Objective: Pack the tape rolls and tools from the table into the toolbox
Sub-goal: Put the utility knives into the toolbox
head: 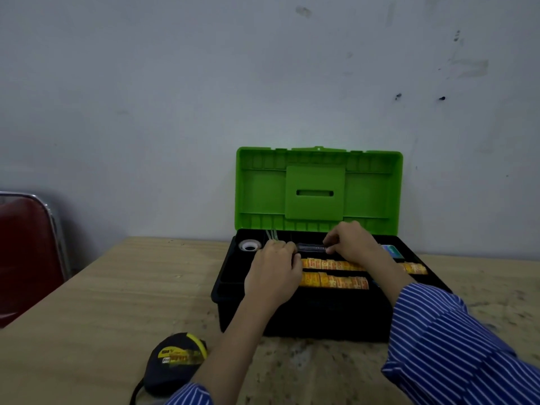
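A black toolbox (230, 290) with its green lid (318, 188) raised stands on the wooden table. Both my hands are inside its top tray. My left hand (274, 273) and my right hand (350, 241) each pinch an end of a clear, slim packet (311, 247) held over the tray's back row. Two rows of yellow-orange tape rolls (333, 280) lie in the tray. A white tape roll (249, 246) sits in the back left compartment, and a blue-green item (393, 250) at the back right. A black and yellow tape measure (175, 361) lies on the table, near my left forearm.
The wooden table (102, 302) stretches left of the toolbox. A red chair with a chrome frame (26, 252) stands at the table's left edge. A pale wall rises right behind the toolbox lid.
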